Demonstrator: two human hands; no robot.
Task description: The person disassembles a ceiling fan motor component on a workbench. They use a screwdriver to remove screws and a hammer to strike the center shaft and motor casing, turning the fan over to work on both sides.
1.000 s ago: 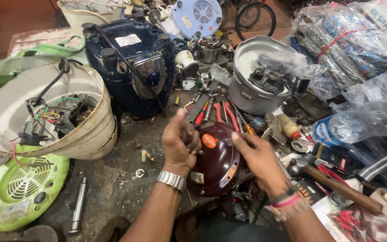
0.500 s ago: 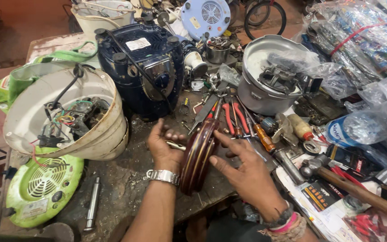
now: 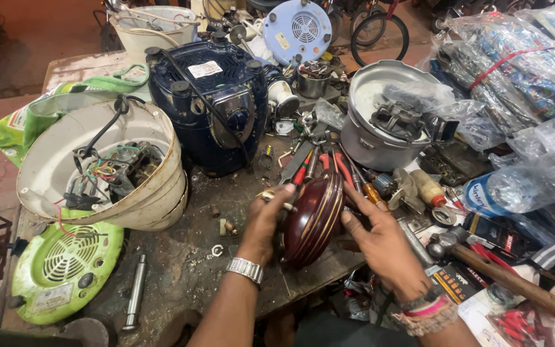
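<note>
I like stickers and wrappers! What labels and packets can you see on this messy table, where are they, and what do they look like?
White label: small rectangle on top of the dark blue appliance, back centre.
Yellow sticker: small strip on the pale blue round fan cover, at the back.
Pale label: rectangle on the green round cover, front left.
Clear plastic packets: red-banded bundle, far right.

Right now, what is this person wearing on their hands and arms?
Both forearms are bare, with no sleeves showing. The left hand has a silver metal link watch at the wrist. The right hand has pink and beige thread bands around the wrist. No gloves.
</note>
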